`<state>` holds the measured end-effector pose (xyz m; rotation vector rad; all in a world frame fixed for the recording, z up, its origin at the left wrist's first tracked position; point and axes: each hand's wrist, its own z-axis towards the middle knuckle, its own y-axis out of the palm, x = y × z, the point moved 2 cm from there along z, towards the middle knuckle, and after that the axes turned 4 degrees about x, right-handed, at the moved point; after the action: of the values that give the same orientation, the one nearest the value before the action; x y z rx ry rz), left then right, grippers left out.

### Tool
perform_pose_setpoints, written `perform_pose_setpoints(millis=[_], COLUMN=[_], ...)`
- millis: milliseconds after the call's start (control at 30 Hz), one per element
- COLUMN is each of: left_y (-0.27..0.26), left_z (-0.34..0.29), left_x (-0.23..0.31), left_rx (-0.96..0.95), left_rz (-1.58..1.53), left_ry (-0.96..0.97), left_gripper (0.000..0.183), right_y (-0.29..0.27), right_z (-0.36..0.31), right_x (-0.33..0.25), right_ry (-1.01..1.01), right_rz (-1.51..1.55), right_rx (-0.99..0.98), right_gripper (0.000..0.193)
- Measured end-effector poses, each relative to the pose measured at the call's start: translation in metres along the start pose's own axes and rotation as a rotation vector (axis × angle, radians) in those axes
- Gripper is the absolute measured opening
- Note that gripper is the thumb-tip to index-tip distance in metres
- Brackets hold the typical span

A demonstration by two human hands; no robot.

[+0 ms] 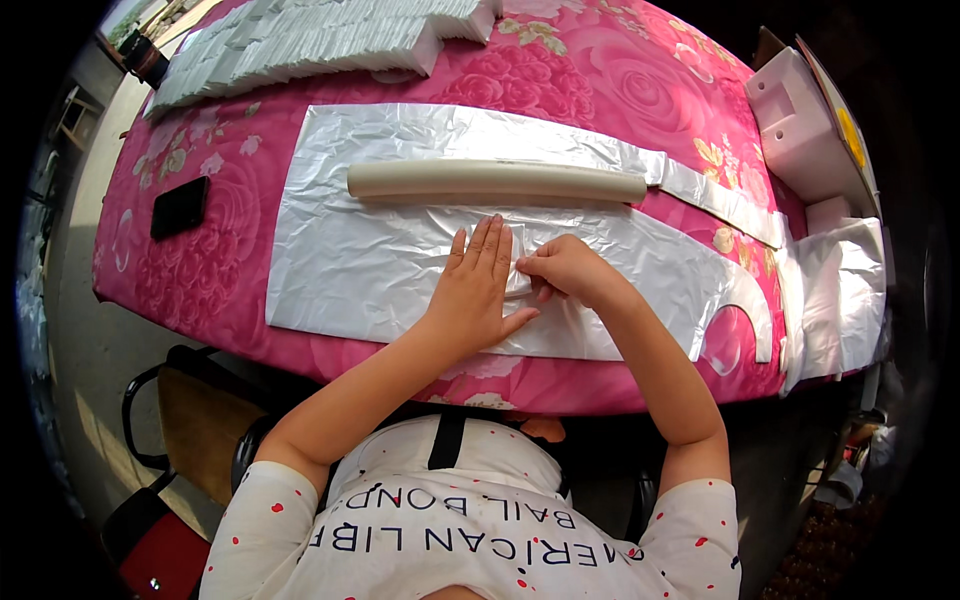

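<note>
A silvery-white plastic bag (340,270) with long handle strips at its right end lies spread flat on the table. My left hand (478,280) rests on it, palm down, its fingers stretched out. Just beside those fingers is a small folded piece of white plastic (517,245), partly covered by my hands. My right hand (568,268) is closed, thumb and forefinger pinched at the right edge of that folded piece. Beyond both hands, a pale beige tube (490,180) lies crosswise on the bag, touched by neither hand.
A pink flowered cloth (620,80) covers the table. Many folded white packets (300,50) stand in rows at the far left. A black phone (180,207) lies on the left. At the right edge are a white foam box (800,120) and a stack of plastic bags (835,290).
</note>
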<state>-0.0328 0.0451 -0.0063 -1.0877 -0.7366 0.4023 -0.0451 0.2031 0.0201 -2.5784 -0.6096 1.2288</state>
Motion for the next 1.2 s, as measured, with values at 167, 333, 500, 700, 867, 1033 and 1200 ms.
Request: perform_pose_setpoints(millis=[167,333,500,700,867,1033,1200], left_y=[0.009,0.011,0.004,-0.049,-0.046,-0.044,-0.048], left_z=[-0.003,-0.003,-0.005,-0.058,-0.147,-0.194,-0.213], left_x=[-0.004,-0.003,-0.004,-0.020,-0.023,-0.022,-0.025], left_rx=[-0.002,0.002,0.044,0.176,-0.571,-0.254,-0.071], left_rz=[-0.064,-0.059,-0.102,-0.775,-1.381,-1.479,-1.569], left_ry=[-0.002,-0.016,-0.037,-0.180,-0.767,-1.217,-1.428], left_gripper=[0.109,0.113,0.107,0.054,0.026,0.030,0.023], right_y=[0.007,0.017,-0.001,0.026,0.065,0.133,0.204], right_z=[-0.006,-0.026,-0.042,-0.035,0.004,-0.015,-0.063], right_x=[0.002,0.003,0.004,-0.011,-0.017,-0.019,-0.010], right_ry=[-0.072,-0.298,-0.247,-0.919,-0.950,-0.903,-1.012], right_rz=[-0.038,-0.260,-0.638,-0.720,-0.707,-0.642,-0.479], right_rx=[0.099,0.354,0.386,0.550,0.443,0.323,-0.038], right_gripper=[0.028,0.025,0.020,0.036,0.054,0.060,0.053])
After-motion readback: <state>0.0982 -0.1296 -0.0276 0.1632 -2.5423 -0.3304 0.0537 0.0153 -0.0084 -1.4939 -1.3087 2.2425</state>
